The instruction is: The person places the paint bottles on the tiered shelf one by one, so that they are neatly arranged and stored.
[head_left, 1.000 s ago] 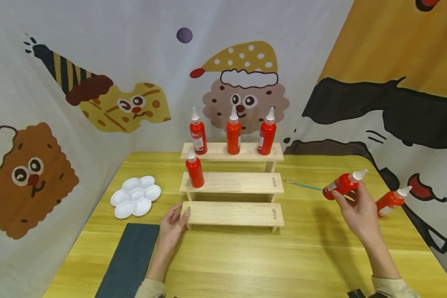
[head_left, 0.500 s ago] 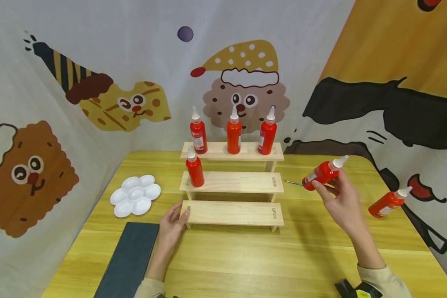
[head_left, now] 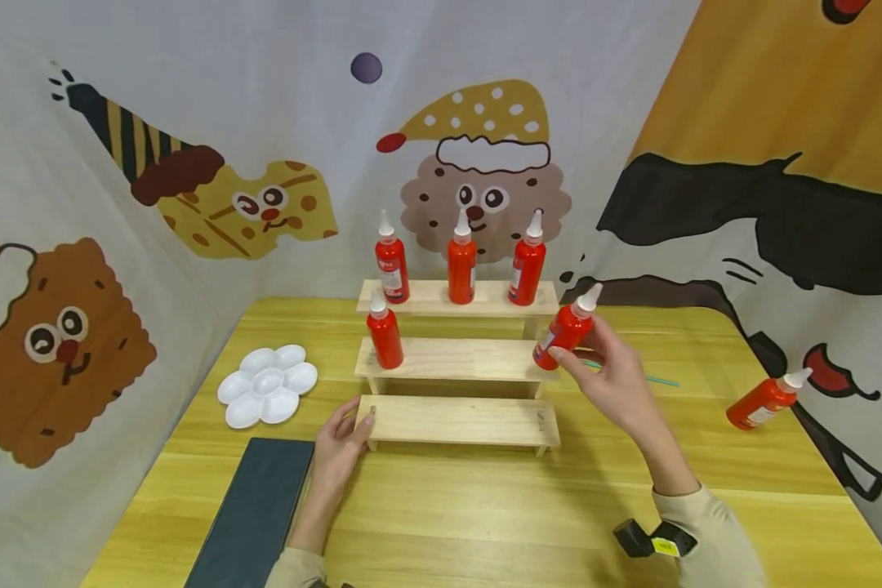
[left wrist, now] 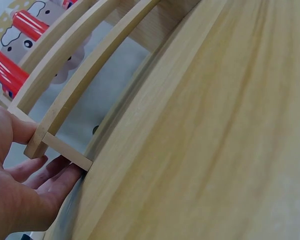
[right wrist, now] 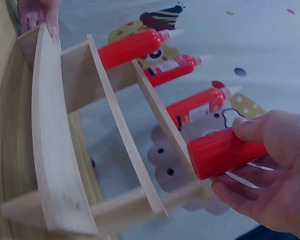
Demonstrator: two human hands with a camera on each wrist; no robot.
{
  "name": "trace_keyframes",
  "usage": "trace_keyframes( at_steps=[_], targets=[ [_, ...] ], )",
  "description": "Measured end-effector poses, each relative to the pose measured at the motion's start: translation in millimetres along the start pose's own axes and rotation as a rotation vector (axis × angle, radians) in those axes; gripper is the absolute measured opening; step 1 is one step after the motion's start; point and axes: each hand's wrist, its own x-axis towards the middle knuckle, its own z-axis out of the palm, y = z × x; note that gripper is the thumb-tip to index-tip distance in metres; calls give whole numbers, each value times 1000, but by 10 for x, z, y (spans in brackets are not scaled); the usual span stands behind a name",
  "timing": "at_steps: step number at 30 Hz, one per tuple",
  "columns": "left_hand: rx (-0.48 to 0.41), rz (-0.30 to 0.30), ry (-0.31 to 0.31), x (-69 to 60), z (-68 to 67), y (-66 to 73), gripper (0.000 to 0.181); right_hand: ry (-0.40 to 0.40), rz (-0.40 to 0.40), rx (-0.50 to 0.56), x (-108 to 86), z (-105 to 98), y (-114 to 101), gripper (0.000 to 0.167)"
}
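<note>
My right hand [head_left: 617, 376] holds a red paint bottle [head_left: 564, 335] between thumb and fingers. The bottle leans, white nozzle up to the right, at the right end of the stand's middle tier. In the right wrist view the bottle's base [right wrist: 205, 157] looks apart from the wood. With thumb on top and fingers at the leg, my left hand [head_left: 338, 445] grips the bottom tier's left end of the wooden three-tier stand [head_left: 456, 420]. On the top tier several red bottles [head_left: 461, 269] stand upright, and one bottle [head_left: 385, 339] is on the middle tier's left end.
Another red bottle [head_left: 763, 404] stands on the table at far right. A thin teal paintbrush [head_left: 661, 381] lies partly behind my right hand. At left are a white flower-shaped palette [head_left: 268, 384] and a dark flat board [head_left: 253, 514]. A printed cloth [head_left: 279, 82] hangs behind.
My right hand has carried the bottle leftward from the table's right side to the middle tier, tipping it more upright. My left hand stays on the stand.
</note>
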Motion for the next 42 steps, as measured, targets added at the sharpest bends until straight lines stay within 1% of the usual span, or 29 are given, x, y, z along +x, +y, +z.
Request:
trace_keyframes(
  at_steps=[3,6,12,17,22,26,32,37,42],
  targets=[
    [1,9,-1,-12,-3,0,51,-34,-10,21,70,103,-33,45],
    [9,15,0,-15,-6,3,52,-69,-12,42,139,204,-65,47],
    [21,20,2,-5,-12,5,53,-136,7,92,254,423,-118,50],
    [17,18,3,3,-11,7,52,-183,-7,103,331,605,-160,51],
    [12,20,6,4,-10,11,52,-214,-22,115,402,763,-190,44],
    [22,28,3,1,-9,3,52,-227,-14,140,432,874,-182,43],
    [27,46,2,-5,-12,-10,52,-213,-13,142,460,1013,-166,44],
    [35,40,0,-5,-18,-15,53,-207,-23,125,467,1089,-145,43],
    [30,44,0,16,-22,-25,54,-220,-20,110,472,1104,-135,43]
  ],
)
